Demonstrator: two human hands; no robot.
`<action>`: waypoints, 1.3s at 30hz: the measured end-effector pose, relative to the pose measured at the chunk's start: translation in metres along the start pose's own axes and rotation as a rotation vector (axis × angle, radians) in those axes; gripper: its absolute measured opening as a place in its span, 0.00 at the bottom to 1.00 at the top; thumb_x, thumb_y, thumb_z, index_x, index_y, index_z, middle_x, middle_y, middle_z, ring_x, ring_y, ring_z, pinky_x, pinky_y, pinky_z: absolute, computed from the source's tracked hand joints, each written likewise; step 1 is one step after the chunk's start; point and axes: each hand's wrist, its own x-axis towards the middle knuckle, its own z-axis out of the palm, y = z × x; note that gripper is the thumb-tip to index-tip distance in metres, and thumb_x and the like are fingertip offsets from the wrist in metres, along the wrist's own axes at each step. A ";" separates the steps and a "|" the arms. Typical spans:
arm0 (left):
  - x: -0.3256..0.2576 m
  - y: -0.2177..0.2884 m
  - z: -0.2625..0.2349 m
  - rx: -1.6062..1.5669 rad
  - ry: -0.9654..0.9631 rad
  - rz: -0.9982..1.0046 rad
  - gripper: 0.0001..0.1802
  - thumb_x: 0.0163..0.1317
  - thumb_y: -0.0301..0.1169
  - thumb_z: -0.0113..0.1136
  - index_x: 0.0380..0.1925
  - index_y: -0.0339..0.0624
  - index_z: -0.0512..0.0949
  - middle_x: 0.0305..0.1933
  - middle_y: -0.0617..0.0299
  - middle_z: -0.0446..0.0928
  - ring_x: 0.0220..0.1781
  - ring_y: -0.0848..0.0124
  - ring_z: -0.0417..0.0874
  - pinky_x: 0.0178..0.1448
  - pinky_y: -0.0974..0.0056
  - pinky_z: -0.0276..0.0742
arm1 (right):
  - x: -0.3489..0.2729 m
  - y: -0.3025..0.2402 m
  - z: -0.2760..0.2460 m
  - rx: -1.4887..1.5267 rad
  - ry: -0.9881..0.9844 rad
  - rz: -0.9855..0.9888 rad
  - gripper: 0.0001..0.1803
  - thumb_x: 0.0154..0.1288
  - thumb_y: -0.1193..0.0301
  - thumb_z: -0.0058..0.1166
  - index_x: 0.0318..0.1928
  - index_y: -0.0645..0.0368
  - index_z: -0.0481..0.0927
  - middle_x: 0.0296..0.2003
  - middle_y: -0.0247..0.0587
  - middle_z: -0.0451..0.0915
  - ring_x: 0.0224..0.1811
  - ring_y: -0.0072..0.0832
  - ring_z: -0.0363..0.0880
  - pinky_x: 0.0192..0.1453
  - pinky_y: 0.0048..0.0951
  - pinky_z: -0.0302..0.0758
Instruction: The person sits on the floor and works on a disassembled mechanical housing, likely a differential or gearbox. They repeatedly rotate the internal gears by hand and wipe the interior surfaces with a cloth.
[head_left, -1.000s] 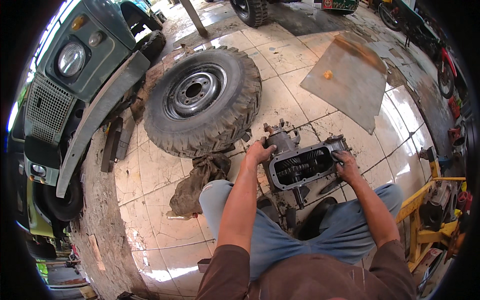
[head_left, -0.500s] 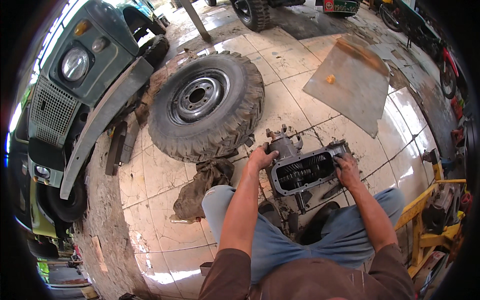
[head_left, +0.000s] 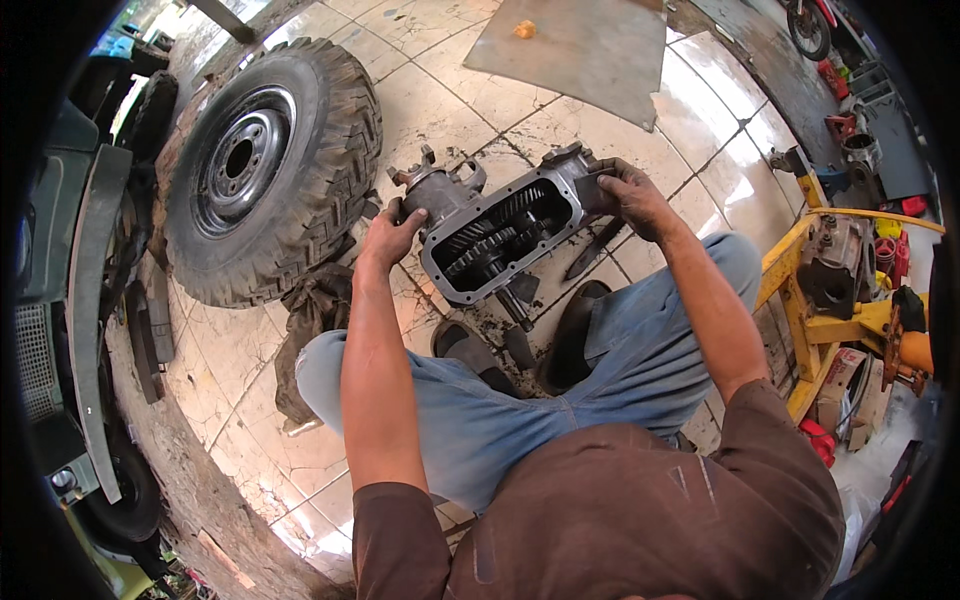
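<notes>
A grey metal gearbox housing (head_left: 462, 297) lies between my feet, its open side facing up with toothed gears (head_left: 490, 245) inside. A shaft (head_left: 515, 310) sticks out of its near side. My left hand (head_left: 392, 236) grips the left end, thumb on top, beside the round flanged part (head_left: 432, 188). At the other end my right hand (head_left: 640, 200) is closed at the housing's edge, over a dark flat surface (head_left: 594, 194); whether that is a separate piece I cannot tell. A dark, narrow flat piece (head_left: 594, 250) lies on the floor below my right hand.
A large tyre on a black rim (head_left: 300, 150) lies at the left, with a dirty cloth (head_left: 315, 320) near it. Ahead is a metal sheet (head_left: 570, 50). A yellow stand (head_left: 790, 270) holding metal parts is at my right. A vehicle bumper (head_left: 95, 300) borders the far left.
My view has swung to the right, so the tyre and vehicle sit further left. The housing's right end is angled further away from me. Both hands stay at its ends.
</notes>
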 end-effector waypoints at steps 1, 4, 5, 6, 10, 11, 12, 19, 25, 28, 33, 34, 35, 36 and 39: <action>0.001 0.002 0.001 -0.012 -0.003 -0.006 0.47 0.63 0.54 0.65 0.74 0.33 0.65 0.67 0.38 0.76 0.71 0.51 0.77 0.73 0.55 0.70 | -0.005 -0.005 0.001 0.038 -0.009 0.031 0.20 0.74 0.73 0.49 0.63 0.64 0.71 0.51 0.46 0.81 0.51 0.34 0.84 0.54 0.37 0.84; 0.000 0.007 0.002 -0.039 -0.019 -0.030 0.47 0.64 0.54 0.65 0.74 0.33 0.65 0.68 0.38 0.75 0.72 0.51 0.76 0.75 0.56 0.69 | -0.011 -0.009 0.000 0.068 -0.023 0.008 0.23 0.71 0.77 0.51 0.65 0.63 0.68 0.52 0.46 0.80 0.51 0.35 0.84 0.53 0.39 0.85; 0.000 0.007 0.000 -0.042 -0.029 -0.044 0.47 0.64 0.53 0.65 0.74 0.33 0.65 0.68 0.38 0.75 0.72 0.51 0.76 0.75 0.56 0.69 | -0.012 -0.009 0.000 0.066 -0.022 -0.010 0.24 0.70 0.77 0.53 0.65 0.63 0.68 0.52 0.46 0.80 0.51 0.34 0.84 0.53 0.38 0.85; -0.001 0.007 0.000 -0.045 -0.038 -0.057 0.47 0.64 0.53 0.65 0.74 0.33 0.65 0.68 0.38 0.75 0.72 0.51 0.76 0.75 0.56 0.69 | -0.013 -0.009 0.001 0.065 -0.023 -0.027 0.25 0.69 0.77 0.55 0.65 0.63 0.68 0.52 0.46 0.80 0.51 0.33 0.84 0.52 0.37 0.85; -0.002 0.008 0.001 -0.094 -0.036 -0.069 0.46 0.65 0.52 0.65 0.74 0.31 0.64 0.68 0.37 0.75 0.72 0.51 0.76 0.75 0.56 0.68 | -0.013 -0.006 -0.001 0.029 0.044 -0.036 0.29 0.65 0.77 0.63 0.65 0.63 0.70 0.50 0.45 0.81 0.48 0.30 0.84 0.49 0.32 0.84; -0.002 0.008 0.002 -0.101 -0.035 -0.069 0.46 0.65 0.51 0.65 0.74 0.30 0.64 0.68 0.37 0.75 0.72 0.51 0.76 0.75 0.57 0.68 | -0.012 -0.004 -0.002 0.028 0.070 -0.036 0.29 0.64 0.77 0.65 0.64 0.64 0.70 0.49 0.44 0.82 0.48 0.30 0.84 0.49 0.32 0.83; -0.001 0.009 0.004 -0.104 -0.034 -0.067 0.46 0.65 0.51 0.65 0.73 0.30 0.64 0.68 0.37 0.75 0.72 0.51 0.76 0.75 0.57 0.68 | -0.011 -0.003 -0.003 0.028 0.096 -0.035 0.30 0.63 0.77 0.67 0.64 0.64 0.71 0.48 0.44 0.83 0.47 0.29 0.84 0.48 0.31 0.83; 0.018 -0.025 0.010 -0.029 0.044 -0.040 0.50 0.62 0.56 0.69 0.77 0.41 0.63 0.56 0.42 0.84 0.50 0.60 0.87 0.48 0.56 0.82 | -0.003 0.003 -0.004 0.107 0.116 -0.017 0.21 0.66 0.75 0.66 0.57 0.66 0.77 0.46 0.42 0.84 0.44 0.28 0.84 0.48 0.29 0.82; 0.006 0.007 0.010 -0.071 -0.026 -0.073 0.46 0.66 0.53 0.65 0.74 0.32 0.64 0.67 0.38 0.76 0.71 0.52 0.77 0.74 0.57 0.70 | -0.005 0.010 -0.017 -0.011 0.136 0.034 0.15 0.73 0.70 0.59 0.55 0.64 0.78 0.44 0.41 0.84 0.42 0.28 0.84 0.45 0.32 0.83; 0.000 0.004 0.005 -0.041 -0.017 -0.074 0.46 0.65 0.53 0.65 0.74 0.33 0.64 0.67 0.38 0.77 0.70 0.52 0.78 0.73 0.56 0.70 | -0.010 0.002 0.000 0.044 0.091 0.087 0.13 0.76 0.70 0.55 0.55 0.64 0.78 0.45 0.42 0.84 0.42 0.29 0.84 0.43 0.33 0.84; 0.001 0.006 0.005 -0.054 -0.026 -0.081 0.46 0.65 0.53 0.65 0.74 0.32 0.65 0.66 0.38 0.77 0.70 0.51 0.78 0.73 0.55 0.70 | -0.005 0.008 -0.001 0.069 -0.011 0.057 0.15 0.76 0.72 0.51 0.58 0.65 0.78 0.47 0.44 0.83 0.41 0.33 0.84 0.44 0.35 0.86; 0.004 0.003 0.006 -0.044 -0.006 -0.071 0.47 0.64 0.54 0.66 0.74 0.35 0.65 0.62 0.40 0.80 0.63 0.55 0.81 0.66 0.55 0.74 | -0.005 0.009 0.000 0.064 -0.007 0.073 0.15 0.76 0.72 0.51 0.59 0.65 0.78 0.47 0.45 0.83 0.41 0.33 0.84 0.45 0.35 0.86; 0.007 -0.002 0.007 -0.035 0.015 -0.064 0.48 0.63 0.55 0.67 0.75 0.37 0.65 0.57 0.42 0.83 0.56 0.58 0.84 0.59 0.56 0.78 | -0.007 0.009 0.002 0.058 -0.006 0.089 0.16 0.76 0.72 0.51 0.59 0.65 0.77 0.48 0.45 0.83 0.41 0.34 0.84 0.45 0.36 0.86; 0.008 -0.007 0.008 -0.026 0.037 -0.056 0.49 0.62 0.56 0.69 0.76 0.39 0.65 0.52 0.43 0.85 0.48 0.62 0.87 0.53 0.56 0.81 | -0.007 0.009 0.005 0.053 -0.005 0.106 0.17 0.76 0.72 0.52 0.60 0.65 0.77 0.48 0.45 0.83 0.41 0.34 0.84 0.46 0.36 0.87; 0.010 -0.009 0.009 -0.022 0.036 -0.017 0.49 0.63 0.56 0.68 0.75 0.37 0.65 0.55 0.42 0.84 0.50 0.61 0.87 0.55 0.56 0.80 | -0.008 0.004 0.003 -0.026 0.018 0.135 0.18 0.76 0.71 0.54 0.61 0.65 0.77 0.48 0.45 0.83 0.42 0.33 0.85 0.45 0.35 0.86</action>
